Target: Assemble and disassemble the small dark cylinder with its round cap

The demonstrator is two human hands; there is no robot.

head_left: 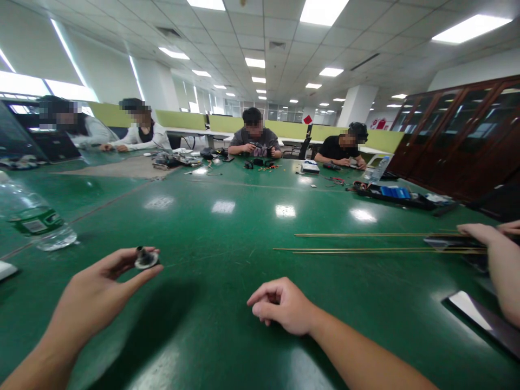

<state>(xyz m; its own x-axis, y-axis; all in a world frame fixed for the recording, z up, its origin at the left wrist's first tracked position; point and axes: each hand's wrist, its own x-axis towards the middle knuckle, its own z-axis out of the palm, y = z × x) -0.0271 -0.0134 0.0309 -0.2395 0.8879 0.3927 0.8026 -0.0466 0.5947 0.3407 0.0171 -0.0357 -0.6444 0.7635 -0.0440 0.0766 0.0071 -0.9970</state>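
Observation:
My left hand (95,295) is raised above the green table at the left, thumb and fingers pinching a small round metal part (147,261). The part has a pale rim and a short dark stem pointing up; its underside is partly hidden by my fingers. Near the middle, my right hand (286,307) is low over the tabletop, its fingers loosely curled in and the thumb close to the index finger. Nothing shows between them. A wide stretch of the green table (211,271) separates my two hands.
A clear water bottle (38,216) leans at the left. Thin brass-coloured rods (365,251) lie at the right, by another person's hand (483,235). A dark flat device (483,325) is nearer. Across the table, several people sit among tools, wires and a black tray (398,196).

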